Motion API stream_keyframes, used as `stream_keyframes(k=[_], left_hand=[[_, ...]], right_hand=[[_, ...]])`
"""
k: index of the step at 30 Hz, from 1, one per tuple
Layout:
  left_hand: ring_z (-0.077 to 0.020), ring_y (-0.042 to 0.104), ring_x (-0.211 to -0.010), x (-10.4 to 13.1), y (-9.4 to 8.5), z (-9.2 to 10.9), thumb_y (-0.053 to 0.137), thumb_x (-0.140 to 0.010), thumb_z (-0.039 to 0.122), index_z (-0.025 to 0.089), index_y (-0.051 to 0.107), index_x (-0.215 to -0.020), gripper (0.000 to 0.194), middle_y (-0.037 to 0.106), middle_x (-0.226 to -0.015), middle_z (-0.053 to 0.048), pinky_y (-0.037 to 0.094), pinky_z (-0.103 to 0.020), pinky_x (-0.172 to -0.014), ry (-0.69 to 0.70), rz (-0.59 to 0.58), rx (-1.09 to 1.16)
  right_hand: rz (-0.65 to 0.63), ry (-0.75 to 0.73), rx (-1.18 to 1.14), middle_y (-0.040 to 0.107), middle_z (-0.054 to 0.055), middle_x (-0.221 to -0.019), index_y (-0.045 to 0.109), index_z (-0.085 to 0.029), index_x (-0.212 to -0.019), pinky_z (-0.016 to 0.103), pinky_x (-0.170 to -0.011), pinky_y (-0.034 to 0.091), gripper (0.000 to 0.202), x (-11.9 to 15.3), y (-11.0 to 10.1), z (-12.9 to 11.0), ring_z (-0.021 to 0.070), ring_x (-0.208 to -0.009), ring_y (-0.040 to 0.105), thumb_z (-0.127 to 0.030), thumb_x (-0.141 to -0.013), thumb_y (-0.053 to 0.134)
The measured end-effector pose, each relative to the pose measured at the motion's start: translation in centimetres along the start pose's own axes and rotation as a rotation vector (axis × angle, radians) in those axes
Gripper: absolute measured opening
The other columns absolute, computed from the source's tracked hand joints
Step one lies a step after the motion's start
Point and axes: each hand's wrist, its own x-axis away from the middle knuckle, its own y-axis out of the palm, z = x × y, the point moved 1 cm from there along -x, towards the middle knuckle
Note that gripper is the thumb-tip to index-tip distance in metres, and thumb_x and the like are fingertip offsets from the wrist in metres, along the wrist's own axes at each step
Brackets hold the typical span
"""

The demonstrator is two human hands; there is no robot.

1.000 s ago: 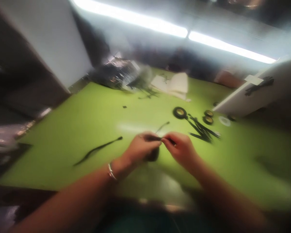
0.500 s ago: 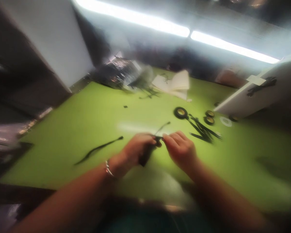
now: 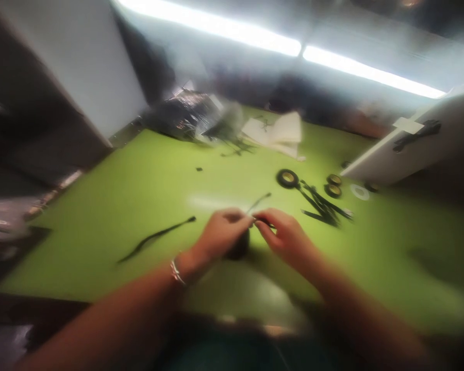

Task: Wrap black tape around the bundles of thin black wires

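Observation:
My left hand (image 3: 224,232) is closed over the bright green tabletop, thumb and fingers pinched on a thin black strip. Close beside it, my right hand (image 3: 280,232) pinches the same black strip (image 3: 263,221), whose exact kind is blurred. A dark piece (image 3: 238,248) hangs below my left fingers; whether it joins the strip is hidden. Just beyond the hands, a thin dark cable (image 3: 260,202) with a small end lies on the table. To the left lies another black cable (image 3: 158,234) with a connector-like tip.
A black tape roll (image 3: 287,178) and several black strips (image 3: 320,206) lie to the right, near smaller rolls (image 3: 333,189) and a white ring (image 3: 359,192). An open notebook (image 3: 274,134) and a shiny plastic bag (image 3: 189,116) sit at the back. A white panel (image 3: 417,149) stands right.
My hands have drawn together; the right fingers have turned inward against the left fingertips. The dark piece under my left hand has shifted slightly right and up.

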Motion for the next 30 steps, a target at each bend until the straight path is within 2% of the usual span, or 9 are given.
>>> stream_keyframes(k=[3,8,13,15,20,22,25,27,30], left_hand=[[-0.0112,0.051,-0.056,0.2,0.2,0.4,0.071,-0.072,0.040,0.015,0.067,-0.070,0.026,0.061,-0.060,0.000,0.039,-0.023,-0.054,0.044,-0.011,-0.033],[-0.0119,0.055,-0.057,0.2,0.6,-0.3,0.076,-0.068,0.035,0.016,0.068,-0.078,0.023,0.063,-0.064,0.000,0.042,-0.024,-0.056,-0.074,-0.083,0.111],[-0.0145,0.060,-0.070,-0.2,0.6,-1.0,0.075,-0.064,0.022,0.016,0.071,-0.076,0.014,0.068,-0.074,-0.003,0.046,-0.024,-0.065,-0.089,-0.019,0.236],[-0.0131,0.057,-0.067,-0.3,0.4,-0.9,0.073,-0.064,0.021,0.015,0.071,-0.075,0.013,0.067,-0.071,-0.002,0.044,-0.024,-0.062,-0.129,-0.016,0.260],[-0.0126,0.052,-0.058,-0.1,-0.3,0.7,0.067,-0.066,0.022,0.013,0.068,-0.064,0.010,0.061,-0.060,-0.002,0.041,-0.025,-0.057,-0.220,-0.154,0.251],[-0.0151,0.055,-0.062,0.0,-0.6,1.4,0.065,-0.067,0.024,0.013,0.069,-0.062,0.013,0.065,-0.063,-0.005,0.044,-0.026,-0.061,-0.207,-0.203,0.246],[-0.0187,0.060,-0.069,0.1,-0.8,1.7,0.066,-0.068,0.029,0.014,0.071,-0.063,0.016,0.069,-0.069,-0.007,0.047,-0.028,-0.067,-0.179,-0.204,0.248],[-0.0196,0.061,-0.073,0.1,-0.7,1.5,0.066,-0.070,0.032,0.014,0.071,-0.065,0.019,0.070,-0.072,-0.008,0.048,-0.029,-0.071,-0.169,-0.201,0.259],[-0.0169,0.060,-0.068,-0.1,-0.5,0.4,0.070,-0.069,0.035,0.014,0.071,-0.068,0.022,0.069,-0.072,-0.007,0.046,-0.027,-0.066,-0.191,-0.140,0.251]], right_hand=[[-0.094,0.039,-0.004,0.067,0.002,-0.076,0.064,-0.019,-0.081,0.027,-0.065,0.044,0.013,-0.1,-0.4,-0.1,0.0151,-0.069,0.059,-0.018,-0.089,0.053],[0.027,0.096,-0.135,0.065,-0.001,-0.067,0.063,-0.020,-0.076,0.024,-0.057,0.042,0.010,0.0,-1.0,-0.2,0.0117,-0.059,0.057,-0.017,-0.085,0.058],[0.201,-0.079,0.021,0.066,0.003,-0.073,0.063,-0.020,-0.083,0.028,-0.065,0.045,0.010,0.3,-0.3,-0.1,0.0154,-0.068,0.057,-0.019,-0.089,0.054],[0.236,-0.152,0.122,0.064,0.004,-0.073,0.062,-0.019,-0.084,0.029,-0.066,0.046,0.012,0.5,0.1,-0.1,0.0165,-0.070,0.055,-0.017,-0.090,0.052],[0.283,-0.273,0.328,0.062,0.004,-0.069,0.063,-0.019,-0.089,0.028,-0.064,0.044,0.014,0.7,0.4,-0.1,0.0167,-0.069,0.051,-0.010,-0.088,0.053],[0.303,-0.303,0.367,0.062,0.003,-0.069,0.063,-0.019,-0.095,0.027,-0.065,0.044,0.017,0.8,0.3,0.0,0.0166,-0.069,0.051,-0.008,-0.087,0.053],[0.330,-0.329,0.400,0.064,0.004,-0.073,0.062,-0.019,-0.101,0.028,-0.067,0.044,0.021,0.9,0.2,0.2,0.0173,-0.072,0.053,-0.007,-0.086,0.054],[0.347,-0.334,0.430,0.065,0.004,-0.074,0.063,-0.020,-0.102,0.028,-0.067,0.044,0.022,1.0,0.2,0.2,0.0173,-0.072,0.053,-0.007,-0.086,0.054],[0.343,-0.296,0.444,0.064,0.004,-0.071,0.064,-0.020,-0.097,0.028,-0.066,0.044,0.017,1.1,0.5,0.0,0.0172,-0.070,0.052,-0.010,-0.087,0.054]])
